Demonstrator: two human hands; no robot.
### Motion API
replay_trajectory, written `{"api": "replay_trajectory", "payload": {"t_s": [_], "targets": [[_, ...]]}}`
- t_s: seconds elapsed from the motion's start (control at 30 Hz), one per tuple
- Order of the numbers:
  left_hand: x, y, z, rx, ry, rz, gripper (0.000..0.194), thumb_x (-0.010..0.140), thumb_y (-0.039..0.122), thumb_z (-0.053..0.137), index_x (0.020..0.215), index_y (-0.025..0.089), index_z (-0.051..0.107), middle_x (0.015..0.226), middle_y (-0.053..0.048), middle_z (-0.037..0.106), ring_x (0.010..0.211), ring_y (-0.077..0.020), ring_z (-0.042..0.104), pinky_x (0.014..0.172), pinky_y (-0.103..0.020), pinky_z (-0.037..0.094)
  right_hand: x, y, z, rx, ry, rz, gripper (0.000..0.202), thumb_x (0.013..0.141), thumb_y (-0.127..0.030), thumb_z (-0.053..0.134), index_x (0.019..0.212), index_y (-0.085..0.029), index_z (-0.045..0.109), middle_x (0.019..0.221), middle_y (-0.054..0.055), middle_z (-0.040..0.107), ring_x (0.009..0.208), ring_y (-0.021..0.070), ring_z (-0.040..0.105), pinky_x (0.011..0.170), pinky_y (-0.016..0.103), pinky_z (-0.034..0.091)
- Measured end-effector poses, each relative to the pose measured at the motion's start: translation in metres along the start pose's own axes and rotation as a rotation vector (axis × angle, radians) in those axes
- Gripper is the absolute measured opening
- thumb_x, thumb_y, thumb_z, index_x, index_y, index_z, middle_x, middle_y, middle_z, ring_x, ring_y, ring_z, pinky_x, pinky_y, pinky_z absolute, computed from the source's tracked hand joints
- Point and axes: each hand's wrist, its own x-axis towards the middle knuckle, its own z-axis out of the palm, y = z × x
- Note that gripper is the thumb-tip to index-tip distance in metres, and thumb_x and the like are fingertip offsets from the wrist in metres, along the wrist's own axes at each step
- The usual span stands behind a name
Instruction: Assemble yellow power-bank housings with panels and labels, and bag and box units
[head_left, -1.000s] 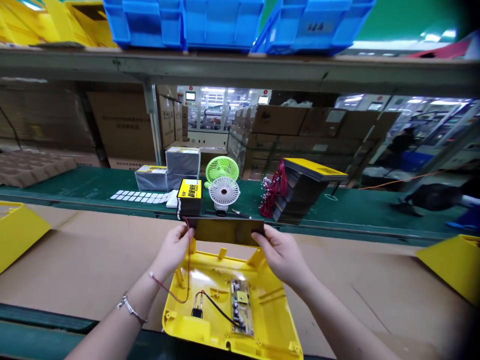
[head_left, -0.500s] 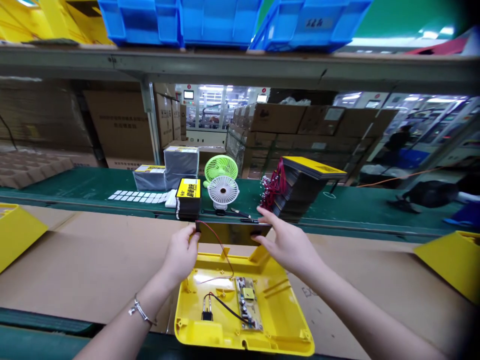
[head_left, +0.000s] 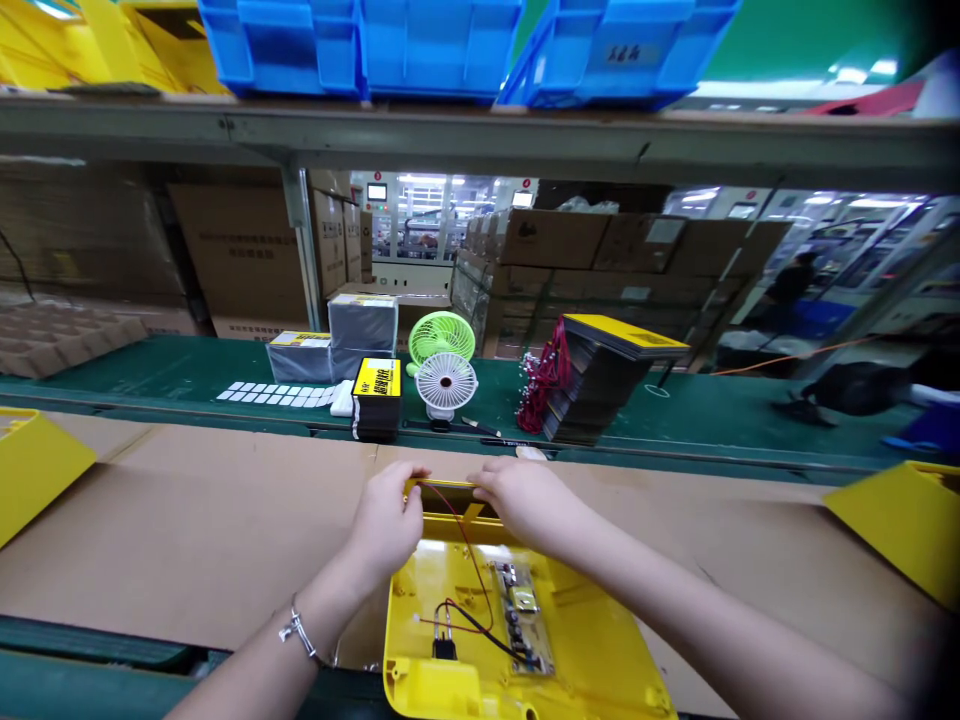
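A yellow plastic housing (head_left: 600, 640) lies open side up in front of me. At its far wall, my left hand (head_left: 386, 525) pinches the left end of a thin dark panel (head_left: 442, 501) with a yellow top edge. My right hand (head_left: 529, 508) grips the same panel farther right, its fingertips over the upper edge. The panel stands on edge at the housing's far side; whether it is seated there I cannot tell. A thin red wire (head_left: 478, 565) hangs from it into the housing. Inside are a circuit board (head_left: 523, 615) and a black socket (head_left: 444, 649) with dark leads.
Cardboard (head_left: 225, 520) covers the bench around the housing. Behind stand a stack of yellow-topped panels (head_left: 600, 385) with red wires, a white fan (head_left: 446, 385), a green fan (head_left: 441, 335) and a black-and-yellow stack (head_left: 377, 400). Other yellow housings (head_left: 900, 525) lie at both sides.
Both hands have brought the panel down and nearer, from above to the housing's far wall. My right hand has shifted left along it. The housing appears lower and slightly farther right.
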Motion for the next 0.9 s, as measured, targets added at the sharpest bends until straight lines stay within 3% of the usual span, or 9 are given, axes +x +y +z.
{"api": "replay_trajectory", "payload": {"t_s": [0.07,0.13,0.23,0.33,0.47,0.57,0.7,0.8,0.9], "targets": [[0.000,0.000,0.000,-0.011,-0.008,-0.017,0.027,0.080,0.012,0.045,0.097,0.019,0.064,0.102,-0.007,0.066,0.098,-0.0208,0.060,0.088,-0.035,0.047,0.002,0.002,-0.008,-0.014,0.002,0.063,0.022,0.088,-0.025,0.050,0.076,-0.018,0.067,0.080,0.007,0.067,0.077,0.0210,0.062,0.067,0.029,0.041],[0.000,0.000,-0.001,-0.023,-0.021,-0.041,0.027,0.080,0.014,0.045,0.098,0.019,0.064,0.103,-0.007,0.066,0.099,-0.0207,0.060,0.088,-0.035,0.047,0.003,0.001,-0.012,-0.023,0.010,0.102,0.023,0.087,-0.029,0.054,0.072,-0.017,0.066,0.077,0.007,0.067,0.076,0.0221,0.063,0.068,0.031,0.040],[0.005,-0.002,-0.003,-0.042,-0.053,-0.099,0.025,0.082,0.022,0.046,0.100,0.017,0.062,0.105,-0.008,0.066,0.098,-0.0208,0.060,0.085,-0.033,0.048,0.001,-0.004,-0.016,-0.004,0.075,0.085,0.018,0.084,-0.035,0.059,0.080,-0.019,0.067,0.079,0.006,0.068,0.078,0.0218,0.063,0.068,0.030,0.040],[0.013,-0.004,-0.009,-0.037,-0.122,-0.165,0.029,0.084,0.034,0.044,0.090,0.014,0.064,0.092,-0.009,0.069,0.085,-0.0206,0.063,0.074,-0.031,0.049,-0.002,-0.018,-0.020,0.002,0.184,0.007,0.030,0.092,-0.040,0.047,0.087,-0.018,0.067,0.083,0.006,0.068,0.080,0.0207,0.063,0.065,0.029,0.038],[0.025,-0.004,-0.021,0.021,-0.253,-0.198,0.032,0.080,0.041,0.048,0.076,0.014,0.065,0.075,-0.006,0.069,0.068,-0.0187,0.062,0.061,-0.029,0.046,0.002,-0.040,-0.018,-0.023,0.025,0.020,0.042,0.091,-0.046,0.044,0.070,-0.018,0.067,0.067,0.007,0.068,0.062,0.0213,0.063,0.054,0.029,0.034],[0.035,-0.002,-0.032,0.086,-0.372,-0.186,0.026,0.074,0.038,0.056,0.075,0.015,0.069,0.075,-0.006,0.071,0.068,-0.0187,0.062,0.060,-0.027,0.045,0.010,-0.048,-0.010,0.010,-0.009,-0.085,0.018,0.087,-0.026,0.051,0.089,-0.020,0.067,0.074,0.005,0.070,0.065,0.0208,0.064,0.055,0.028,0.035],[0.053,0.006,-0.039,0.217,-0.516,-0.168,0.012,0.063,0.023,0.061,0.067,0.018,0.071,0.067,-0.003,0.070,0.064,-0.0170,0.061,0.054,-0.024,0.041,0.016,-0.047,-0.002,0.034,-0.046,-0.275,0.050,0.073,-0.004,0.053,0.119,-0.023,0.057,0.087,0.003,0.070,0.072,0.0187,0.064,0.058,0.026,0.037],[0.065,0.016,-0.037,0.330,-0.571,-0.158,0.013,0.052,0.010,0.060,0.059,0.018,0.068,0.058,0.000,0.066,0.055,-0.0141,0.056,0.048,-0.022,0.036,0.012,-0.045,-0.004,0.042,-0.131,-0.309,0.055,0.074,-0.005,0.054,0.125,-0.027,0.054,0.086,0.004,0.070,0.070,0.0188,0.064,0.058,0.026,0.037],[0.071,0.022,-0.032,0.400,-0.599,-0.140,0.017,0.045,0.004,0.058,0.054,0.017,0.064,0.055,0.001,0.063,0.051,-0.0124,0.052,0.046,-0.022,0.034,0.001,-0.037,-0.013,0.120,-0.172,-0.251,0.022,0.084,-0.020,0.055,0.101,-0.026,0.068,0.077,0.003,0.069,0.069,0.0187,0.062,0.060,0.026,0.038]]}}
